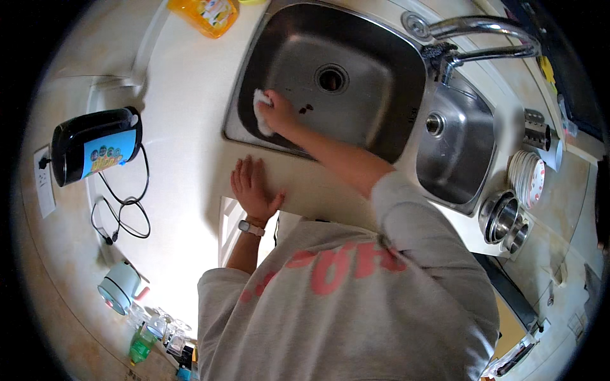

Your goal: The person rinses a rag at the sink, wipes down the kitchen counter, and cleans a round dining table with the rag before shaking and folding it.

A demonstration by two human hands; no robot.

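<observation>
My right hand grips a white cloth or sponge against the near left wall of the large stainless steel sink basin. Dark scraps lie on the basin floor, close to the round drain. My left hand rests palm down with fingers spread on the pale countertop in front of the sink, holding nothing. A watch is on the left wrist.
A chrome faucet stands behind the smaller basin. Stacked plates and metal bowls are at the right. A black appliance with a cord, an orange bottle and a pale blue pot stand leftward.
</observation>
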